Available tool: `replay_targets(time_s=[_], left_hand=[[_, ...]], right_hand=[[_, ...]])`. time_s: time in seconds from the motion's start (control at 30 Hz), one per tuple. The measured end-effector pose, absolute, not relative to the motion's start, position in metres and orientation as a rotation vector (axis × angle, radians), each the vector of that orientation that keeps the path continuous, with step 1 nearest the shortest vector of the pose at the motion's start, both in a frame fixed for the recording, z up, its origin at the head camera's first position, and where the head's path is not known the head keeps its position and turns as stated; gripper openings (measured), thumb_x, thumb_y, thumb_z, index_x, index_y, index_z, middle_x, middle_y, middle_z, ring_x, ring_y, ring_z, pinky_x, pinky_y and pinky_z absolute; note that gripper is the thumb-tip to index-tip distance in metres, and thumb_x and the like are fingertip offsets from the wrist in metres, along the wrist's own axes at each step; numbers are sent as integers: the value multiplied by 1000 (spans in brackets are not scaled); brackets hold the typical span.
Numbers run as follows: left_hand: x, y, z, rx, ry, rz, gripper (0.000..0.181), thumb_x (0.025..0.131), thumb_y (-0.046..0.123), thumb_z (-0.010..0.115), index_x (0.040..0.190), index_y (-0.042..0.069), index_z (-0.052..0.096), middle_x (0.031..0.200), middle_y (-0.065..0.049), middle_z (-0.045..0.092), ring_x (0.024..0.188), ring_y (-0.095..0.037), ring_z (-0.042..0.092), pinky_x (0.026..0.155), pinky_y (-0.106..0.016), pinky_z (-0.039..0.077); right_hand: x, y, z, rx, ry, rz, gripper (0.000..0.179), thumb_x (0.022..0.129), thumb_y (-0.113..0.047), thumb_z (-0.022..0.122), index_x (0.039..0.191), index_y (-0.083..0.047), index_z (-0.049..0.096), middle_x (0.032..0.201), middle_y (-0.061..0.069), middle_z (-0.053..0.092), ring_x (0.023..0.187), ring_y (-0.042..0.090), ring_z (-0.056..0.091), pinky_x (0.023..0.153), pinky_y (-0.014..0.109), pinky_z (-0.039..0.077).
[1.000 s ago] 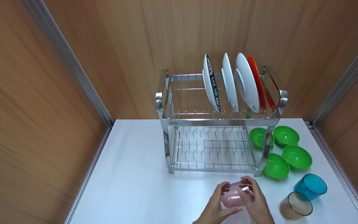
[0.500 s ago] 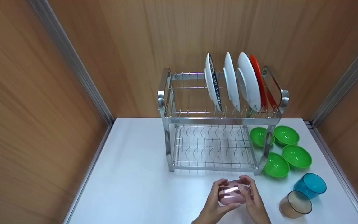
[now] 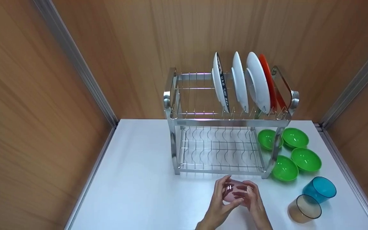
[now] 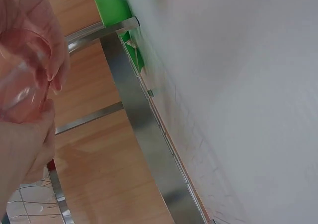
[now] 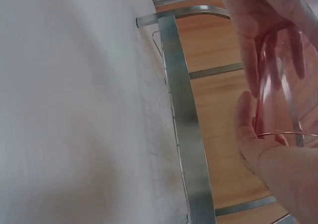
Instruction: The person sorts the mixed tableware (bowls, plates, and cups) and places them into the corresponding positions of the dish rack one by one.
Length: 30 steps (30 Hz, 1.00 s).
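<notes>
- The pink cup (image 3: 231, 195) is in the lower middle of the head view, slightly right of centre, held up between both hands in front of the rack.
- The left hand (image 3: 216, 202) is curled round the cup's left side, its thumb along the near side.
- The right hand (image 3: 253, 200) grips the cup's right side, thumb and fingers bent about it.
- In the left wrist view the cup and hands fill the left edge; in the right wrist view they fill the right edge, the fingers showing through the clear pink wall.
- A two-tier metal rack (image 3: 228, 123) stands at the centre of the head view on the white surface (image 3: 133, 179).
- Its upper tier carries, left to right, a dark-rimmed plate (image 3: 218, 80), two white plates (image 3: 240, 83) and a red plate (image 3: 267, 71), all on edge.
- Four green bowls (image 3: 306, 159) sit right of centre, two partly behind the rack's right leg.
- In the lower right, a blue cup (image 3: 318, 190) stands just beside an amber cup (image 3: 299, 213).
</notes>
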State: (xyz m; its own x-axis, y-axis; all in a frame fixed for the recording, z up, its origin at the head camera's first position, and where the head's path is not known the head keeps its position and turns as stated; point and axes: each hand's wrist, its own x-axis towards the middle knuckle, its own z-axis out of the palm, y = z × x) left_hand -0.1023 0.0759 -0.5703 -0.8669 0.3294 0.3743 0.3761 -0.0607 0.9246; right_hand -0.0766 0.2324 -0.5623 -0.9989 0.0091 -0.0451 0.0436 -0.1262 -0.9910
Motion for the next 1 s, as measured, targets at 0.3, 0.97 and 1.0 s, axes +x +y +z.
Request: replay_targets(time_s=[0.3, 0.97, 1.0], left_hand=[[-110, 77, -566, -836, -2081, -1848, 71, 95, 12, 76, 154, 15, 36, 136, -9, 46, 120, -25, 57, 102, -37, 53], [-155, 64, -558, -828, -2211, -1553, 77, 89, 26, 84, 148, 7, 39, 137, -8, 53, 124, -20, 58, 102, -36, 53], [-157, 63, -559, -823, -2220, -1537, 77, 89, 27, 84, 148, 7, 38, 138, -8, 53, 124, -20, 58, 103, -36, 52]], right_hand=[[-77, 230, -575, -98, 2114, -2273, 63, 115, -34, 14, 148, 19, 17, 140, 36, 47, 118, 5, 61, 99, 22, 50], [-86, 214, -579, 202, 2471, -1925, 52, 114, -30, 39, 153, 4, 36, 134, 23, 59, 112, 29, 65, 93, 40, 57], [-86, 213, -578, 211, 2461, -1919, 53, 113, -31, 40, 154, 3, 36, 137, 24, 57, 113, 30, 65, 93, 41, 57]])
